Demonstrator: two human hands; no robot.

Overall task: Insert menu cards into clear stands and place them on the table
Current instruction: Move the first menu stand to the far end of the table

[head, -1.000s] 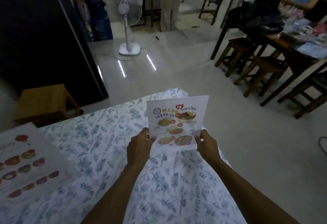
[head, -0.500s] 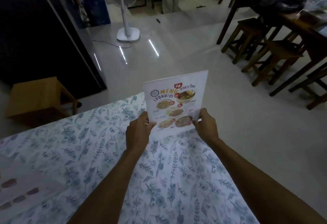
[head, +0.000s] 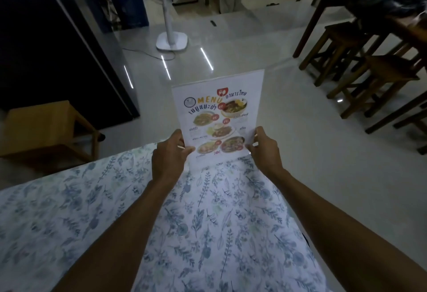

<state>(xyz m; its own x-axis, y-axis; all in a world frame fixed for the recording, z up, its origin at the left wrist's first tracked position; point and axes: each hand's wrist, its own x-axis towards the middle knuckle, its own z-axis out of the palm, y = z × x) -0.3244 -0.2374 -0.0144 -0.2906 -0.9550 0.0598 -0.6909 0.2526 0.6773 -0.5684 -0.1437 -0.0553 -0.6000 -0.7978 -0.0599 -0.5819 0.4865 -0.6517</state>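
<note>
Clear acrylic shows as a thin bright edge along the top and right side of the menu card (head: 218, 118), so we judge the card already sits inside its clear stand (head: 260, 77), upright and facing us at the centre of the frame. Our left hand (head: 168, 156) pinches the lower left corner and our right hand (head: 265, 151) the lower right corner, fingers closed on the stand's bottom edges. The pair sits at the far edge of the desk (head: 208, 222), which wears a blue leaf-print tablecloth; we cannot tell whether the base is touching the cloth or just above it. The step in hand looks like the placing. Next we would need to settle the base flat and well back from the rim, since the floor (head: 288, 107) lies directly beyond, then let go with both hands evenly so it does not tip.
</note>
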